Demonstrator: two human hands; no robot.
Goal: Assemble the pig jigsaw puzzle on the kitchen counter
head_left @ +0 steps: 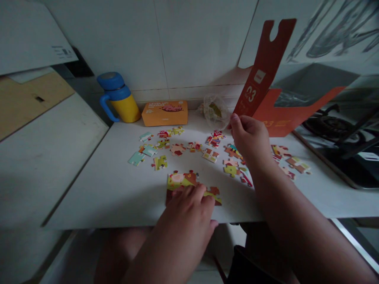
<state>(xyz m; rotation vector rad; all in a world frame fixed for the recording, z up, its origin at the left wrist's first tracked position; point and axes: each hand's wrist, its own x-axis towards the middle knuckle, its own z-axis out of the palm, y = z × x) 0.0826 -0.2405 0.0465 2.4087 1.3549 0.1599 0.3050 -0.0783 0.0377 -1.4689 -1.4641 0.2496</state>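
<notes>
My left hand (pixel 189 209) lies with fingers stretched flat on a joined cluster of puzzle pieces (pixel 182 180) near the front edge of the white table (pixel 112 185). Further back, my right hand (pixel 248 138) hovers over loose puzzle pieces (pixel 211 155), its fingers curled and pinched together near the tall red-orange cardboard sleeve (pixel 263 71). What they hold, if anything, is hidden. Several loose pieces (pixel 160 162) are scattered across the middle of the table.
A blue and yellow lidded mug (pixel 118 98) and an orange puzzle box (pixel 165 113) stand against the back wall. A crumpled clear plastic bag (pixel 215 110) lies beside the sleeve. A gas stove (pixel 340 134) sits at the right. More pieces (pixel 297 164) lie right of my right forearm.
</notes>
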